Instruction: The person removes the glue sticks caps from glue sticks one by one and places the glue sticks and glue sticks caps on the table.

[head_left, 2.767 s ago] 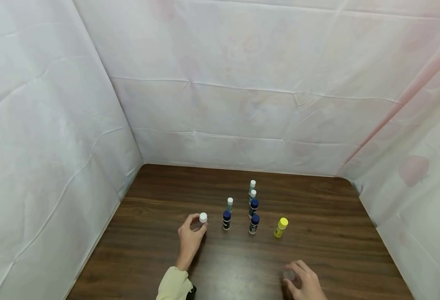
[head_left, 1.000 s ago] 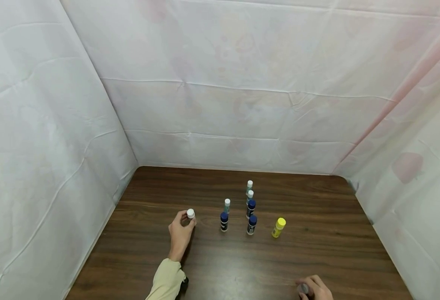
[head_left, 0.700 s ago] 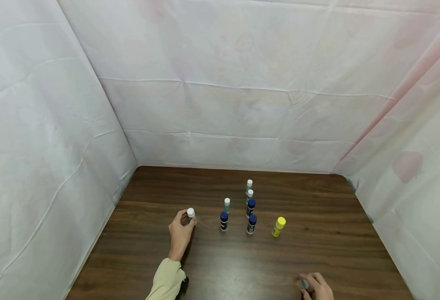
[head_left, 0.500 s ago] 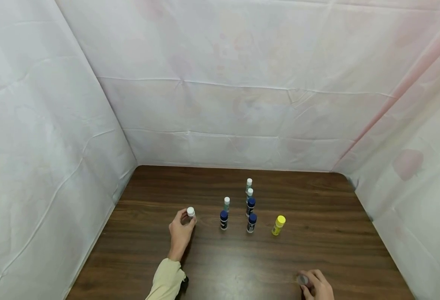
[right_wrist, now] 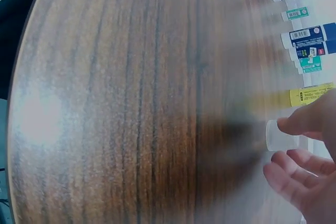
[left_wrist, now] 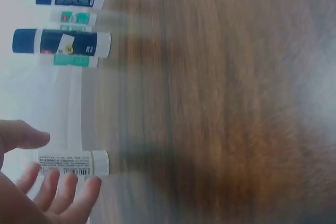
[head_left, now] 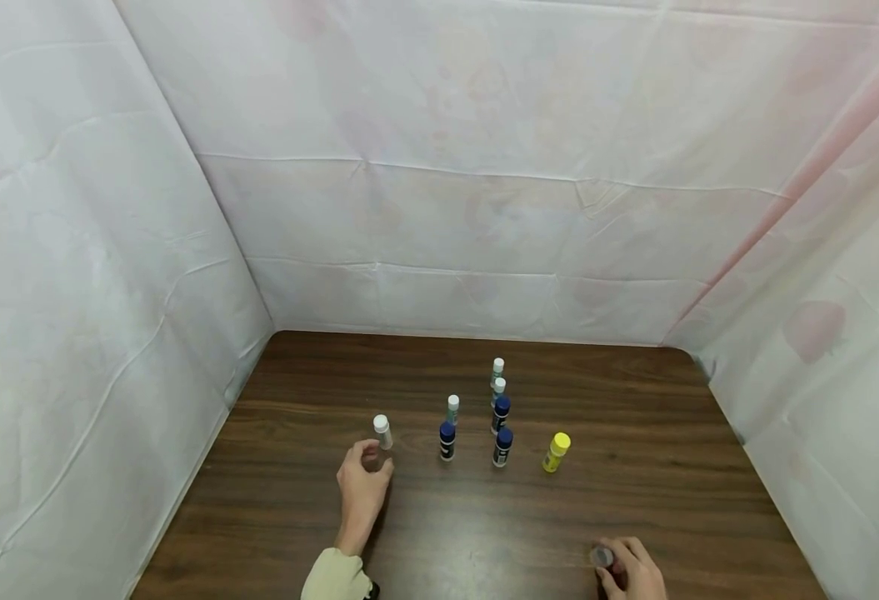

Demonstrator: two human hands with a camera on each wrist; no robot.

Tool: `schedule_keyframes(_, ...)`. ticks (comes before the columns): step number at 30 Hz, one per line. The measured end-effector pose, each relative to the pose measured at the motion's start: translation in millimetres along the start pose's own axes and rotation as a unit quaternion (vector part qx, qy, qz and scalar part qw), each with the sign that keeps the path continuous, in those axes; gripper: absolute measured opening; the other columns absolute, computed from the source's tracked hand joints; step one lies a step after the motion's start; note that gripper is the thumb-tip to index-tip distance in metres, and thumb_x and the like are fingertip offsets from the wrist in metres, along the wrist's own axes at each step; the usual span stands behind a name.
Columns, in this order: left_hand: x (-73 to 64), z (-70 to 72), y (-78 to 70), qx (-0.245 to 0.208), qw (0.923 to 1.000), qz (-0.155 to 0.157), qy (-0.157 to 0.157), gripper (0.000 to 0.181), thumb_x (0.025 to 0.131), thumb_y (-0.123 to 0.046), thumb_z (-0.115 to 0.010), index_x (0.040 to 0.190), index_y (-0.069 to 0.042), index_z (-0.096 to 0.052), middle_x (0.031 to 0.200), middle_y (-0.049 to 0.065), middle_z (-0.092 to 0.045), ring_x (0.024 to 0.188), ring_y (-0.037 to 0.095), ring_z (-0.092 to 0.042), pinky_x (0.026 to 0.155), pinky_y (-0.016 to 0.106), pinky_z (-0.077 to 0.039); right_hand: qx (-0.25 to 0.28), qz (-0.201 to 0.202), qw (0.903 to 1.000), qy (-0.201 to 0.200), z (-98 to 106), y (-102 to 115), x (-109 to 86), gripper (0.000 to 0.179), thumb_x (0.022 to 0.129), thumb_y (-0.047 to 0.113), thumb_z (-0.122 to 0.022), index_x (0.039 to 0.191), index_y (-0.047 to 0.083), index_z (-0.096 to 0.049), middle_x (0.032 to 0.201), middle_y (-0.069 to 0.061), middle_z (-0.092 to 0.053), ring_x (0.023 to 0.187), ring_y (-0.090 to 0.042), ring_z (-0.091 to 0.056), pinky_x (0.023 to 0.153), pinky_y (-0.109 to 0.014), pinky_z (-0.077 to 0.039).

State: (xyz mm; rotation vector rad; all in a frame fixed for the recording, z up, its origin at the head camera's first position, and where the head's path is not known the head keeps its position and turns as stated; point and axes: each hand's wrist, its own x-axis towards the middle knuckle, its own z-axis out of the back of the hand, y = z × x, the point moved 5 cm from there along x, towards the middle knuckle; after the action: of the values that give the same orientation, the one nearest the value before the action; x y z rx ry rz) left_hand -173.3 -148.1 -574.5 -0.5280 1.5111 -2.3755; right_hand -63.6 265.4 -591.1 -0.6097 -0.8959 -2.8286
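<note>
A glue stick with a white cap (head_left: 382, 423) stands upright at the left of the group. My left hand (head_left: 362, 487) is just in front of it, fingers loosely bent and apart from it. In the left wrist view, the printed white barrel (left_wrist: 79, 162) shows beyond the parted thumb and fingers. At the lower right, my right hand (head_left: 634, 571) holds a small clear round container (head_left: 601, 557) low over or on the table. The right wrist view shows the thumb against this translucent cylinder (right_wrist: 282, 137), the other fingers along its opposite side.
Dark blue glue sticks (head_left: 447, 442) and small green ones with white caps (head_left: 452, 408) stand upright mid-table. A yellow glue stick (head_left: 556, 452) stands right of them. The brown wooden table (head_left: 297, 383) ends at pale hanging sheets (head_left: 424, 225) behind and at both sides.
My left hand carried the white-capped glue stick left, let go of it and drew back toward me. My right hand moved the clear container right, then slightly away from me.
</note>
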Motion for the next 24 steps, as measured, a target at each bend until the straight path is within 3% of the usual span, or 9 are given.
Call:
schedule_keyframes(6, -9.5, -11.0, 6.1, -0.06, 0.9956, -0.01, 0.072, 0.035, 0.073, 0.002, -0.074, 0.106, -0.001, -0.063, 0.103, 0.017, -0.064, 0.094, 0.028, -0.062, 0.071, 0.03, -0.055, -0.04, -0.109, 0.9889, 0.092, 5.1, 1.6, 1.6, 0.037, 0.069, 0.005, -0.078, 0.103, 0.01, -0.067, 0.093, -0.001, -0.057, 0.065, -0.004, -0.051, 0.051, -0.022, -0.042)
schedule_keyframes(9, -13.4, -14.1, 8.4, -0.082, 0.9927, -0.019, 0.086, 0.034, 0.073, 0.003, -0.075, 0.105, -0.001, -0.063, 0.105, 0.018, -0.065, 0.094, 0.028, -0.062, 0.071, 0.031, -0.055, -0.056, -0.132, 0.9843, 0.103, 9.3, 4.2, 4.1, 0.036, 0.071, 0.007, -0.076, 0.106, 0.01, -0.067, 0.096, -0.002, -0.058, 0.07, -0.009, -0.053, 0.053, -0.023, -0.043)
schedule_keyframes(15, -18.2, -16.8, 8.9, -0.11, 0.9889, -0.025, 0.096, 0.035, 0.072, 0.005, -0.076, 0.104, 0.001, -0.063, 0.103, 0.022, -0.064, 0.093, 0.035, -0.062, 0.074, 0.043, -0.055, -0.064, -0.096, 0.9923, 0.044, 15.4, 10.9, 8.9, 0.039, 0.065, 0.002, -0.077, 0.101, 0.011, -0.068, 0.096, 0.0, -0.057, 0.073, -0.01, -0.055, 0.054, -0.024, -0.044)
schedule_keyframes(22, -27.1, -6.8, -22.7, -0.146, 0.9799, -0.035, 0.132, 0.034, 0.073, 0.009, -0.073, 0.104, 0.0, -0.062, 0.102, 0.03, -0.061, 0.096, 0.046, -0.059, 0.078, 0.055, -0.05, -0.033, -0.083, 0.9952, 0.041, 19.1, 22.7, 16.5, 0.04, 0.068, -0.002, -0.076, 0.105, 0.009, -0.066, 0.1, -0.006, -0.055, 0.074, -0.018, -0.053, 0.051, -0.022, -0.039)
schedule_keyframes(24, -27.6, -8.8, -20.3, -0.153, 0.9785, -0.032, 0.135, 0.035, 0.073, 0.009, -0.073, 0.105, 0.002, -0.062, 0.103, 0.03, -0.061, 0.096, 0.047, -0.058, 0.079, 0.055, -0.05, -0.029, -0.067, 0.997, 0.026, 20.3, 28.6, 19.9, 0.042, 0.066, -0.003, -0.077, 0.105, 0.008, -0.067, 0.099, -0.006, -0.056, 0.074, -0.019, -0.054, 0.051, -0.022, -0.039)
